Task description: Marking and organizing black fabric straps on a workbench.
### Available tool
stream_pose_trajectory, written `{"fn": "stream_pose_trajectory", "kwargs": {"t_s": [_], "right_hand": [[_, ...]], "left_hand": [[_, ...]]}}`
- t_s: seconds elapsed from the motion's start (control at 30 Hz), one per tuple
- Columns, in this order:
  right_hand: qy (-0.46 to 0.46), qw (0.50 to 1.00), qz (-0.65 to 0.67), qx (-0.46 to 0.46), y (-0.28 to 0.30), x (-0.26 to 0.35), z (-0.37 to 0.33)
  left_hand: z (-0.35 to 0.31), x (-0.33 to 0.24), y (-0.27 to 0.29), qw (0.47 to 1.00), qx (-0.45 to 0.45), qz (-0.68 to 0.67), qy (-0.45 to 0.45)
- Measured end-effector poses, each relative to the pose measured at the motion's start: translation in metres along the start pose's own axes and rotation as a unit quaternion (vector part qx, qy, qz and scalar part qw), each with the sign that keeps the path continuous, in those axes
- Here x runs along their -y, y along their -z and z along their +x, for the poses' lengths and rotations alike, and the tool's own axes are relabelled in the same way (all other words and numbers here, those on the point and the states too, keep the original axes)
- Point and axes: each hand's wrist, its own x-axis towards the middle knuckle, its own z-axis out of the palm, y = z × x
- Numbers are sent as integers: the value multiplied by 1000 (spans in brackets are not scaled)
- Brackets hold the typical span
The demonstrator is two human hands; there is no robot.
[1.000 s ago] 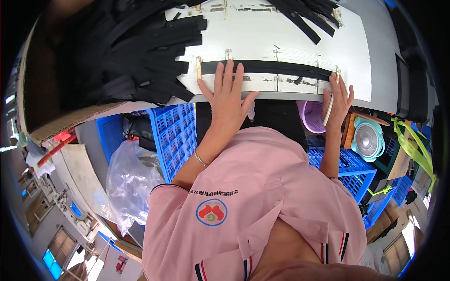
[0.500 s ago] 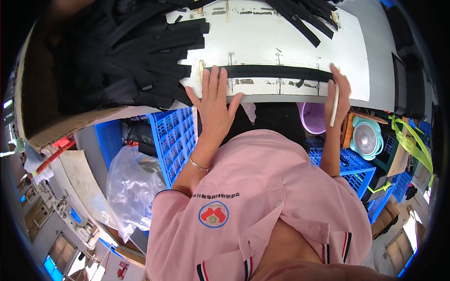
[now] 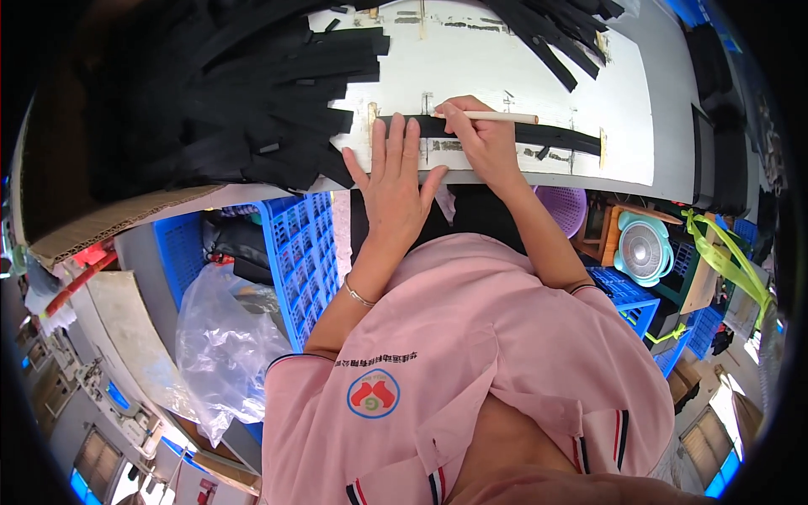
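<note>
A black fabric strip (image 3: 551,136) lies lengthwise along the near part of a white marked board (image 3: 471,63). My left hand (image 3: 392,172) rests flat on the strip's left end, fingers stretched out and thumb apart. In my right hand (image 3: 481,143) is a white pencil-like marker (image 3: 502,117), pinched between thumb and fingers. Its tip meets the strip's far edge, close beside my left fingertips, at a line drawn on the board. The marker's other end points to the right. A small black scrap (image 3: 543,154) sits just below the strip.
A big heap of black strips (image 3: 278,93) covers the table's left side, by a cardboard edge (image 3: 109,223). More strips (image 3: 547,46) lie at the far right of the board. Below the table are a blue crate (image 3: 299,261), a purple basket (image 3: 562,209) and a teal fan (image 3: 645,248).
My right hand has moved left from the strip's right end to beside my left hand, turning the marker down onto the strip. My left hand stays flat on the strip.
</note>
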Motion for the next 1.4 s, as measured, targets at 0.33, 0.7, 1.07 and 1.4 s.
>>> {"fn": "stream_pose_trajectory", "kwargs": {"t_s": [0.33,0.7,1.07,1.4], "right_hand": [[1,1000,-29,8,-5,2,-1],[37,997,-32,60,2,-2,-5],[56,997,-18,49,4,-7,-5],[22,989,-72,-127,82,-8,-21]], "left_hand": [[0,1,1,1000,-5,-16,-3],[0,1,1,1000,-1,-2,-6],[1,-3,1,1000,24,10,-4],[0,0,0,999,41,33,8]]}}
